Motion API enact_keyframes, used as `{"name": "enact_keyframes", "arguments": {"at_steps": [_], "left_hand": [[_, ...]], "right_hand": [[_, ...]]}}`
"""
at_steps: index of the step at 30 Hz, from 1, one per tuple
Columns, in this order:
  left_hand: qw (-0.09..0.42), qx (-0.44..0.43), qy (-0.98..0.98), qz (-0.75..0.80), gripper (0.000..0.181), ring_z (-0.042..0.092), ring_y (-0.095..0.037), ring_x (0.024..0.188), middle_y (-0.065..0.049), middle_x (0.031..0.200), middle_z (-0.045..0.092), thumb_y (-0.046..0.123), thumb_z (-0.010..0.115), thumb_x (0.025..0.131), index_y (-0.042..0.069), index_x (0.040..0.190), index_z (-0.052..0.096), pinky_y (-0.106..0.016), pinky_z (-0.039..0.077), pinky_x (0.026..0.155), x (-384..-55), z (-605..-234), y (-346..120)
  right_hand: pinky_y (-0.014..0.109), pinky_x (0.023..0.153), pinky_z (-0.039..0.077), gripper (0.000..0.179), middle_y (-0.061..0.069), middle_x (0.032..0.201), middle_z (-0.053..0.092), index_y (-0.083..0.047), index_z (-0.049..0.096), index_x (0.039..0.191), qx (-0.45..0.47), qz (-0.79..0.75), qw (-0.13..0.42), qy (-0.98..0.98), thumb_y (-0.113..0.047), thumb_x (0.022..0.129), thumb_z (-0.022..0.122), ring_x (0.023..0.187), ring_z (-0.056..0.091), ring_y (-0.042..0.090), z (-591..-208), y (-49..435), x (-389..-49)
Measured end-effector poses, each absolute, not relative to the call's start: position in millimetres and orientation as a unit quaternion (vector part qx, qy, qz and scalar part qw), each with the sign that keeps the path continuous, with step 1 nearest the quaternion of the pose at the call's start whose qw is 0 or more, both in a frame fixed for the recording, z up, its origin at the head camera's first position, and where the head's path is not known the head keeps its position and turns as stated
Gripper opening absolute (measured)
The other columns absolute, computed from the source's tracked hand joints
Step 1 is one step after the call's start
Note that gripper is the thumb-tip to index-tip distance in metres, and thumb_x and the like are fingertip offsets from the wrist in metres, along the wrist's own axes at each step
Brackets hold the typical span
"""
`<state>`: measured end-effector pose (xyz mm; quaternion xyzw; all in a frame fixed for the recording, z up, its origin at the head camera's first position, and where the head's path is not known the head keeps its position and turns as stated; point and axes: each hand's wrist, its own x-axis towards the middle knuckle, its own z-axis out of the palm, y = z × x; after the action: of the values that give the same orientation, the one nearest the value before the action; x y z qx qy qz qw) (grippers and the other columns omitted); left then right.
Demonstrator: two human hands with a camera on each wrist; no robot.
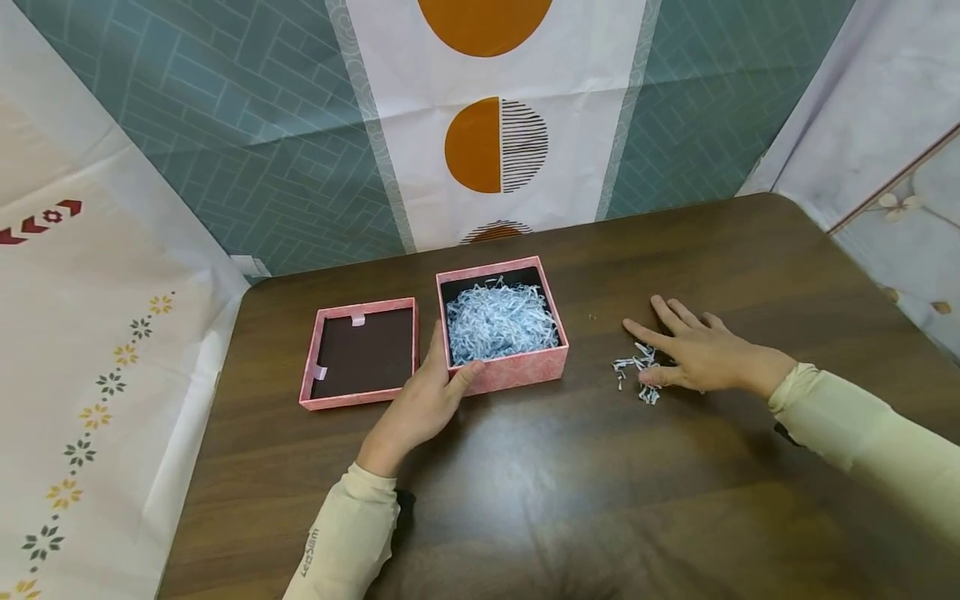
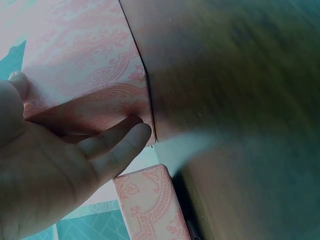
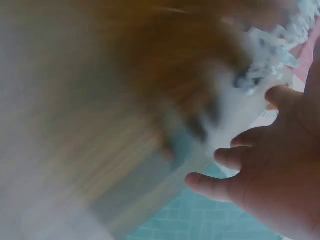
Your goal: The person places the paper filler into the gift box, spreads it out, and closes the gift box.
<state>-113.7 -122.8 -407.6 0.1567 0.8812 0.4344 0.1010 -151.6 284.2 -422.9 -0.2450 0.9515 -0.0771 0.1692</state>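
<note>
Table [image 1: 300,500]: while it spreads brown and glossy beneath everything, the box anchors the places below;
Box [image 1: 525,371]: sits upright and uncovered on the table, heaped with pale blue shredded paper [image 1: 498,321]; probably light, fairly stiff card, best held low on its walls, as the rim could dent;
Lid [image 1: 367,354]: lies inside-up, left of the box;
Left hand [image 1: 423,400]: holds the box by its near left corner, thumb at the front, fingers along the left wall;
Right hand [image 1: 705,358]: right of the box, fingers spread wide, gripping nothing visible;
Loose shreds [image 1: 649,394]: right of the box, by the right hand; likely feathery, soft, easily scattered, suited to a loose pinch; the left wrist view shows fingertips on the box's printed wall, hidden from the head view; only the latter shows the lid's dark inside.
</note>
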Motion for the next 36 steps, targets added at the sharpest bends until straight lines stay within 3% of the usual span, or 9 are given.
{"name": "enact_keyframes", "arguments": {"at_steps": [5,10,16,21,28,33,36], "left_hand": [[0.099,0.150,0.883,0.434,0.093,0.017,-0.028,0.151,-0.006,0.169,0.001,0.049,0.053,0.102,0.017,0.162,-0.011,-0.052,0.022,0.116,-112.9,-408.4,-120.6],[0.114,0.147,0.884,0.429,0.094,0.015,-0.026,0.151,-0.004,0.169,-0.003,0.052,0.051,0.102,0.016,0.161,-0.013,-0.049,0.021,0.117,-112.2,-414.1,-117.9],[0.116,0.155,0.881,0.432,0.095,0.011,-0.022,0.152,-0.003,0.169,-0.007,0.051,0.051,0.103,0.015,0.161,-0.015,-0.047,0.019,0.118,-114.6,-413.4,-116.7],[0.097,0.164,0.879,0.437,0.094,0.013,-0.025,0.152,-0.006,0.169,-0.004,0.049,0.052,0.103,0.013,0.161,-0.012,-0.050,0.020,0.117,-116.5,-410.1,-122.7],[0.101,0.147,0.884,0.433,0.094,0.019,-0.026,0.150,-0.004,0.169,0.000,0.051,0.053,0.102,0.022,0.161,-0.014,-0.051,0.024,0.116,-115.4,-407.6,-126.9],[0.101,0.152,0.881,0.436,0.093,0.020,-0.025,0.150,-0.003,0.169,0.001,0.051,0.052,0.102,0.028,0.160,-0.016,-0.051,0.024,0.116,-116.0,-409.0,-125.1],[0.103,0.158,0.880,0.436,0.093,0.019,-0.024,0.150,-0.003,0.169,0.001,0.051,0.052,0.102,0.027,0.161,-0.015,-0.050,0.024,0.116,-116.6,-409.0,-122.1]], "right_hand": [[0.080,0.102,0.013,0.079,0.027,0.165,0.004,-0.020,0.021,0.163,-0.251,-0.094,0.167,0.949,-0.063,0.101,0.044,0.148,0.004,0.052,-424.8,261.4,-174.0],[0.080,0.104,0.012,0.085,0.027,0.165,0.002,-0.022,0.022,0.163,-0.265,-0.081,0.198,0.940,-0.073,0.096,0.040,0.148,0.002,0.052,-430.8,248.5,-182.2],[0.080,0.102,0.016,0.083,0.026,0.165,0.007,-0.024,0.028,0.162,-0.287,-0.071,0.192,0.936,-0.070,0.095,0.048,0.148,0.006,0.051,-427.9,268.7,-152.8],[0.078,0.102,0.021,0.084,0.022,0.165,0.013,-0.015,0.029,0.161,-0.305,-0.087,0.172,0.933,-0.062,0.097,0.055,0.148,0.011,0.048,-425.1,279.5,-119.7],[0.072,0.103,0.026,0.083,0.019,0.165,0.020,-0.012,0.029,0.160,-0.300,-0.130,0.139,0.935,-0.056,0.097,0.060,0.148,0.018,0.045,-424.2,281.6,-88.7],[0.077,0.102,0.020,0.085,0.021,0.166,0.013,-0.016,0.023,0.163,-0.238,-0.160,0.147,0.947,-0.056,0.097,0.060,0.149,0.012,0.047,-420.1,291.9,-81.4],[0.080,0.100,0.016,0.094,0.025,0.165,0.005,-0.011,0.015,0.163,-0.185,-0.145,0.158,0.959,-0.060,0.096,0.059,0.148,0.007,0.050,-418.7,308.4,-78.8]]}}
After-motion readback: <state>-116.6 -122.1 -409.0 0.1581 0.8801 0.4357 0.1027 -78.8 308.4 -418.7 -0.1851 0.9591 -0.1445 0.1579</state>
